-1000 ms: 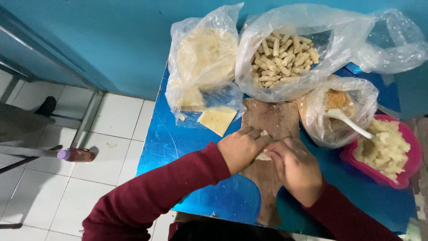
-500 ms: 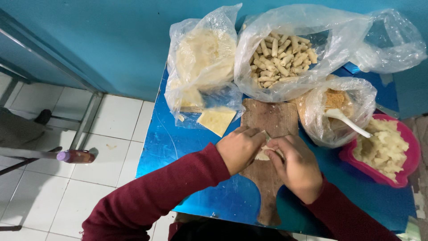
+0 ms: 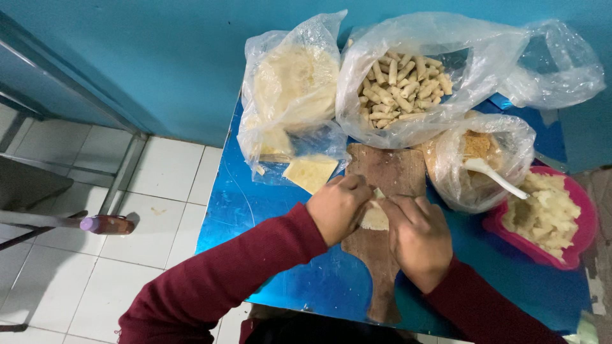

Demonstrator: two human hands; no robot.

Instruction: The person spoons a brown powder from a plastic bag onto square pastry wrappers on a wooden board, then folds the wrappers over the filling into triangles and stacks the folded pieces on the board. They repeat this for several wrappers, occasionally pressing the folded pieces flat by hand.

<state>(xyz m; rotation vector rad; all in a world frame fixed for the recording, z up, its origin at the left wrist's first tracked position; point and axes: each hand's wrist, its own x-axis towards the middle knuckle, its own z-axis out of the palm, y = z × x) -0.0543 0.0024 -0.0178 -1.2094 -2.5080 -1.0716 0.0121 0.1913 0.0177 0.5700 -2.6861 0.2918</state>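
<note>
On the blue table point(image 3: 274, 210) a brown wooden board point(image 3: 389, 175) carries a pale wrapper point(image 3: 375, 216), pinched between the left hand point(image 3: 338, 207) and right hand point(image 3: 417, 239) (finished rolls point(image 3: 401, 89) lie bagged behind), and rolling well likely means keeping it tight and even.

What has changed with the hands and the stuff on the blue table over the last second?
Barely anything. The left hand and right hand stay pressed together over the pale wrapper on the wooden board, fingers shifting slightly. The bags, the pink bowl and the table kept their places.
</note>
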